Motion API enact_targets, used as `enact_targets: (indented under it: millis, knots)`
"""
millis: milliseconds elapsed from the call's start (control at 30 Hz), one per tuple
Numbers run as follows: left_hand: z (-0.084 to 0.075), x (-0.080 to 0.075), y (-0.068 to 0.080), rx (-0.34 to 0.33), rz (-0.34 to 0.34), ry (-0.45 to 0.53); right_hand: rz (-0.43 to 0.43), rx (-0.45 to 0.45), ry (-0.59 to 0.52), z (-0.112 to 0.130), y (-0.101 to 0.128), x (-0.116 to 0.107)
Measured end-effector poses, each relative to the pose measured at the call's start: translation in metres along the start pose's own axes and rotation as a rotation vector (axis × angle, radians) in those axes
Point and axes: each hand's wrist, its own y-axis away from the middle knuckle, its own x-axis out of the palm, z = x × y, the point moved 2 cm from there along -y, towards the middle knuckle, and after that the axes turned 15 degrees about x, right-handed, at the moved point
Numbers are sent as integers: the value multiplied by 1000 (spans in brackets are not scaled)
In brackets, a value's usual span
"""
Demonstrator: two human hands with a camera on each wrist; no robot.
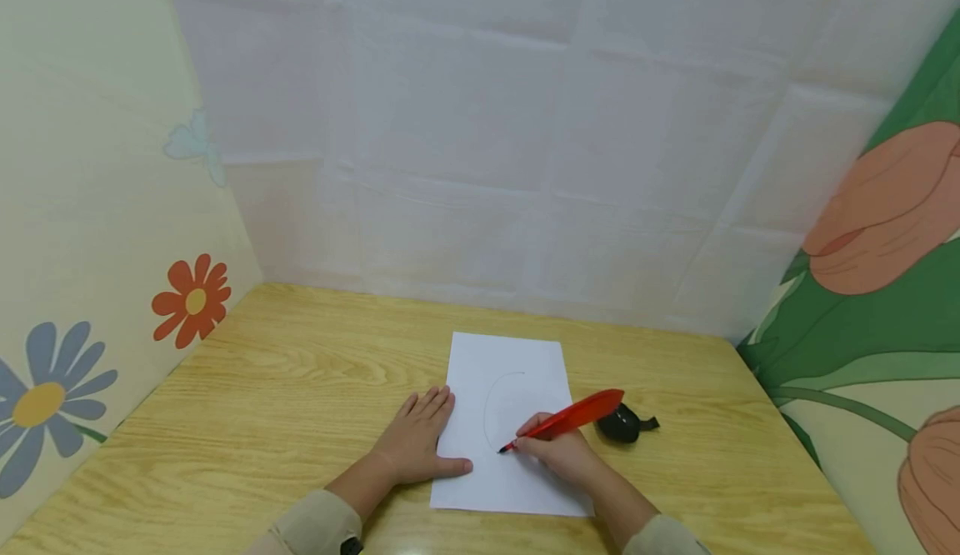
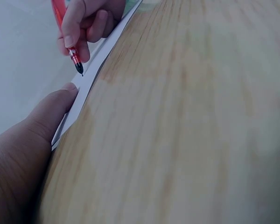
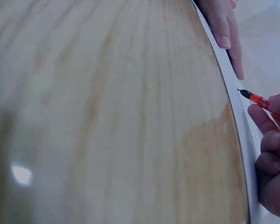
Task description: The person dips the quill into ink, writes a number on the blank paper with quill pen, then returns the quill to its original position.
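Holding: the right hand (image 1: 564,453) pinches one red feather pen (image 1: 570,417) low on its shaft, fingers curled round it.
Pen tip: it pokes out left of the fingertips and meets the paper (image 1: 517,363) at the lower end of a thin curved line (image 1: 495,392).
Pen top: the red plume slants up and to the right, away from the grip, ending just beside the black inkwell (image 1: 621,424).
Right hand pose: knuckles up, heel resting on the lower right of the paper, sleeve at the near table edge.
Left hand (image 1: 416,441): lies flat, fingers straight and together, holding nothing; palm on the table (image 1: 285,372), thumb stretched over the paper's left edge.
Paper place: middle of the table, between the two hands, long side running away from the person.
Count: two hands, one pen, one paper, one inkwell, one drawn line.
Inkwell: stands on the table right of the paper, off the sheet.
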Motion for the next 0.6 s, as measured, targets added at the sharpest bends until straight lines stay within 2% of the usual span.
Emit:
enact_targets:
  millis: [333,600]
  knots:
    - [1,3,-1,7,-13,-2,-2,-25,-3,-2,4,-4]
    - [4,6,-1,22,-26,-4,-2,-3,-12,-5,4,-7]
